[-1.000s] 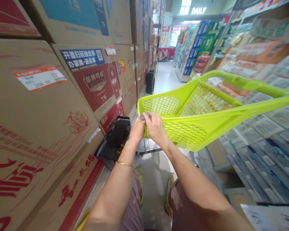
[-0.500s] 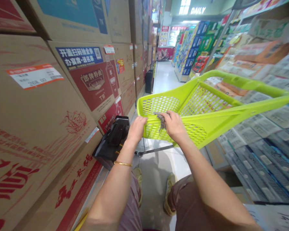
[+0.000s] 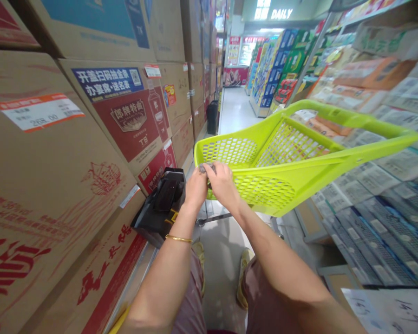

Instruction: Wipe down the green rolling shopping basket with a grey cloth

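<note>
A lime-green shopping cart point(image 3: 264, 183) stands across the aisle before me, its perforated basket end nearest my hands. My left hand point(image 3: 196, 186) is closed on the top rim at the basket's near corner. Right beside it, my right hand point(image 3: 222, 184) presses a crumpled grey cloth point(image 3: 202, 168) onto the same rim. Only bits of the cloth show between the hands, and most of the right fingertips are hidden. The two hands touch or nearly touch.
Stacked cardboard cartons point(image 3: 125, 120) wall the left side, with a black box point(image 3: 163, 204) on the floor below them. Packaged goods point(image 3: 379, 232) line the right. A price sheet point(image 3: 390, 308) is at lower right. The tiled aisle point(image 3: 235, 106) runs ahead past a display point(image 3: 271, 65).
My right hand has slid left along the rim with the grey cloth, up against my left hand. My left hand stays at the corner. The view has shifted slightly.
</note>
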Action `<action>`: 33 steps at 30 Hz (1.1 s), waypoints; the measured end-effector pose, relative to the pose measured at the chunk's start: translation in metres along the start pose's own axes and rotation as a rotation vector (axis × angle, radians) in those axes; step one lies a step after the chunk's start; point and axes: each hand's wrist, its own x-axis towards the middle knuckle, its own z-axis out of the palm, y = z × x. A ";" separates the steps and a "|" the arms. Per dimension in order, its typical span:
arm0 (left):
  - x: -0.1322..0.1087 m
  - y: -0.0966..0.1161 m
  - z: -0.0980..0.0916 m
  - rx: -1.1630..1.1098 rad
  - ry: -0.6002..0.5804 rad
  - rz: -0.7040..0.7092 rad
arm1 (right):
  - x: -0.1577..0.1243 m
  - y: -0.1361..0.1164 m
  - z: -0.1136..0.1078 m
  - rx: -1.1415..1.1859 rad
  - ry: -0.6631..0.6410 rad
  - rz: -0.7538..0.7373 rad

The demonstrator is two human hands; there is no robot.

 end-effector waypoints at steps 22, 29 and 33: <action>0.004 0.016 0.002 0.115 0.042 0.192 | -0.032 0.089 -0.035 -0.052 -0.017 0.140; 0.011 0.048 0.019 0.023 0.034 0.137 | -0.022 0.067 -0.025 -0.003 0.018 0.147; 0.014 0.051 0.022 -0.001 0.024 0.101 | -0.016 0.050 -0.017 0.015 0.015 0.136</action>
